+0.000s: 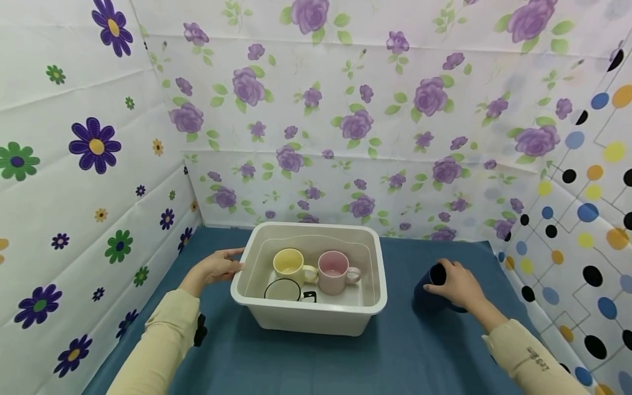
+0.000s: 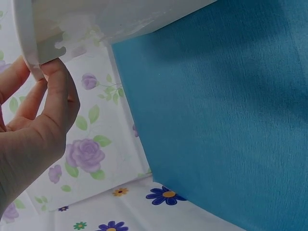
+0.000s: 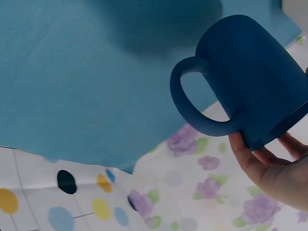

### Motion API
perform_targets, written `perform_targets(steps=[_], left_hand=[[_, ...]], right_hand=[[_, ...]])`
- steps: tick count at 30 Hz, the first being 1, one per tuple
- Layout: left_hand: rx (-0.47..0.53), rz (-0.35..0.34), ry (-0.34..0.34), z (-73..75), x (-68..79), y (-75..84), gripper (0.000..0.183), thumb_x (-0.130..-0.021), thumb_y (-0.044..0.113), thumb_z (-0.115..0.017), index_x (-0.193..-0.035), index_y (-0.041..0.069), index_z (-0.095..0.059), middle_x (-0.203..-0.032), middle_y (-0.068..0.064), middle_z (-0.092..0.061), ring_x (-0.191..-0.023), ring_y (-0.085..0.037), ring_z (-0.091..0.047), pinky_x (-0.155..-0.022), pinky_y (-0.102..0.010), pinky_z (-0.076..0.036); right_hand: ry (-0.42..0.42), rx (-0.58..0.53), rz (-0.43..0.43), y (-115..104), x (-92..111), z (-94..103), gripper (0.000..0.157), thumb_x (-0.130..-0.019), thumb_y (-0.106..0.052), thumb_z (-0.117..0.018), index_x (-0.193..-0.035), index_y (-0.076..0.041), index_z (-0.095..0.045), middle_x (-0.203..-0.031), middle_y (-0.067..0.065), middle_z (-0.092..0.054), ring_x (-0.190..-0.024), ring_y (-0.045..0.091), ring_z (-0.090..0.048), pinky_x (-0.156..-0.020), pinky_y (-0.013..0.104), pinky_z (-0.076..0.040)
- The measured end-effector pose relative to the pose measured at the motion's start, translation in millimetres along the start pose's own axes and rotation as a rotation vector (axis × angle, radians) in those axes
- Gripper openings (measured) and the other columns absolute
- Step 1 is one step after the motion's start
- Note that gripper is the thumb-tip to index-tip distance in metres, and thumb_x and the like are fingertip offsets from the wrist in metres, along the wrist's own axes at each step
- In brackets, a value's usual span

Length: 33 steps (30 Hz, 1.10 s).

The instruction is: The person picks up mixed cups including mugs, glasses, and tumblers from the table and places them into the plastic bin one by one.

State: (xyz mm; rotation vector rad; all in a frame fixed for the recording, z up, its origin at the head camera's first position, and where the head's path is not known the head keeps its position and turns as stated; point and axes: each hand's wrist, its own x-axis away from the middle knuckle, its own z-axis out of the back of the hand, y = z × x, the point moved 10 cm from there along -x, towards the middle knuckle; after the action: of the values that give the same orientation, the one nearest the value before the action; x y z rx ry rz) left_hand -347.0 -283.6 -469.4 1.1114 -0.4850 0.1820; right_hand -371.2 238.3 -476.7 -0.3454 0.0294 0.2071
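My left hand [image 1: 213, 269] pinches the left rim of a white plastic basin [image 1: 308, 320], which the left wrist view shows between thumb and fingers. Inside the basin are a yellow mug [image 1: 290, 267], a pink mug [image 1: 333, 280] and a white mug [image 1: 282, 291] with a black rim and black handle. To the right of the basin, my right hand [image 1: 460, 286] grips a dark blue mug [image 3: 255, 77] around its rim. That mug looks tilted in the head view, and whether its base touches the table is unclear. Its handle is free of my fingers.
A blue cloth [image 1: 306, 362] covers the table. Flower-patterned sheets [image 1: 316, 109] hang behind and on the left, and a dotted sheet [image 1: 577, 230] hangs on the right. The basin stands near the back edge of the table.
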Motion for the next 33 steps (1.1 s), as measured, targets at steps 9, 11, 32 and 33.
perform_targets(steps=[9, 11, 32, 33], left_hand=[[0.000, 0.006, -0.009, -1.4, 0.0, -0.7, 0.067, -0.096, 0.010, -0.053, -0.150, 0.000, -0.015, -0.127, -0.026, -0.052, -0.086, -0.011, -0.064, -0.086, -0.035, -0.055], [0.004, 0.010, -0.006, -1.5, -0.1, -1.2, 0.066, -0.096, 0.010, -0.053, -0.150, 0.001, -0.016, -0.128, -0.026, -0.051, -0.088, -0.012, -0.064, -0.087, -0.036, -0.055], [0.009, 0.014, 0.007, 1.2, -2.5, 1.1, 0.068, -0.095, 0.009, -0.055, -0.150, 0.001, -0.017, -0.121, -0.022, -0.057, -0.081, -0.007, -0.063, -0.084, -0.032, -0.056], [0.012, 0.015, 0.008, 1.7, -2.6, 0.6, 0.068, -0.095, 0.009, -0.055, -0.150, 0.001, -0.017, -0.120, -0.021, -0.058, -0.080, -0.007, -0.063, -0.084, -0.032, -0.056]], right_hand=[[-0.033, -0.003, 0.011, -23, -2, 10.1, 0.075, -0.076, -0.040, -0.075, -0.128, 0.007, -0.048, -0.113, 0.034, -0.053, -0.086, 0.042, -0.058, -0.068, 0.053, -0.049], [-0.035, 0.002, 0.024, -29, -2, 12.7, 0.075, -0.076, -0.041, -0.075, -0.127, 0.006, -0.048, -0.112, 0.034, -0.053, -0.085, 0.041, -0.058, -0.067, 0.052, -0.050], [-0.038, 0.066, 0.206, -92, 6, 52.8, 0.075, -0.074, -0.042, -0.077, -0.127, 0.004, -0.051, -0.111, 0.030, -0.056, -0.081, 0.034, -0.060, -0.064, 0.046, -0.052], [-0.039, 0.066, 0.216, -95, 7, 54.2, 0.075, -0.074, -0.042, -0.078, -0.127, 0.003, -0.051, -0.110, 0.029, -0.056, -0.080, 0.033, -0.060, -0.063, 0.045, -0.052]])
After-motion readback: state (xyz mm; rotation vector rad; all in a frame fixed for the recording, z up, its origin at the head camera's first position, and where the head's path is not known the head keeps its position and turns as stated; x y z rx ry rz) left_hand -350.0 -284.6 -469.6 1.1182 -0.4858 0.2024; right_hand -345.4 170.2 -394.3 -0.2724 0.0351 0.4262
